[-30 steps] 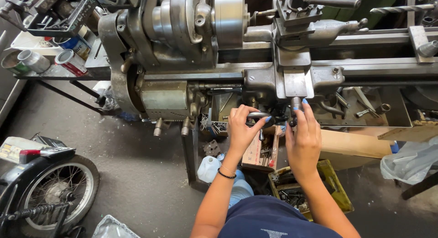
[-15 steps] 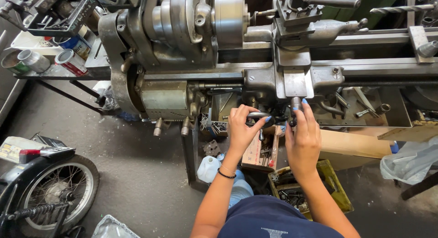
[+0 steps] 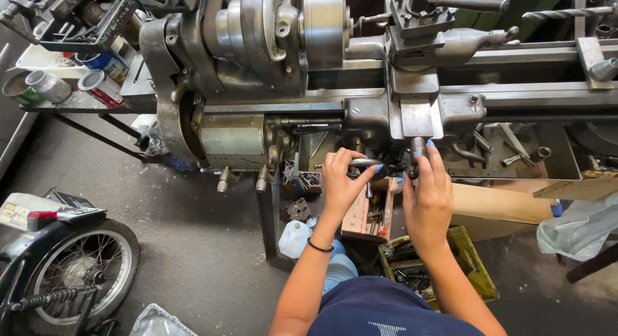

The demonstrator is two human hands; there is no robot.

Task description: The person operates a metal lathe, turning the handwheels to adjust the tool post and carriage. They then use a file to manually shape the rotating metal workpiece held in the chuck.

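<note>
Hands are working at the front of a grey metal lathe [image 3: 270, 85], just below its carriage [image 3: 412, 114]. The left hand [image 3: 341, 185] is wrapping its fingers [image 3: 335, 159] around a steel handwheel handle [image 3: 364, 163], closed on it from above. The right hand [image 3: 428, 197] is gripping a short upright crank handle [image 3: 418, 145], its fingers [image 3: 430, 157] curled shut around it. Both handles are sitting close together on the carriage's apron. A cardboard box [image 3: 367, 214] of parts and a yellow crate [image 3: 412, 271] are lying on the floor under the arms, and a motorbike wheel [image 3: 74, 271] is standing well to the left.
</note>
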